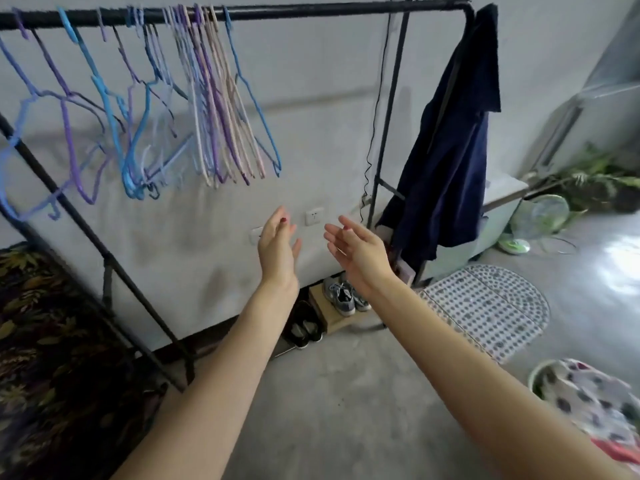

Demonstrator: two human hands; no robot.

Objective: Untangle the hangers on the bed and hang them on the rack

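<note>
Several thin hangers (207, 109) in blue, purple, pink and white hang from the black top bar of the rack (311, 10). Some on the left hang crooked and overlap each other. My left hand (277, 244) and my right hand (356, 247) are stretched out side by side below the hangers, in front of the wall. Both hold nothing and their fingers are relaxed, with the palms turned toward each other. The bed (41, 341) with its dark leaf-patterned cover lies at the lower left.
A dark blue garment (446, 150) hangs over the rack's right end. Shoes (343, 296) and a box stand under the rack by the wall. A dotted mat (491, 306), a small fan (540, 220), plants and a patterned cloth in a basin (588, 403) lie on the right.
</note>
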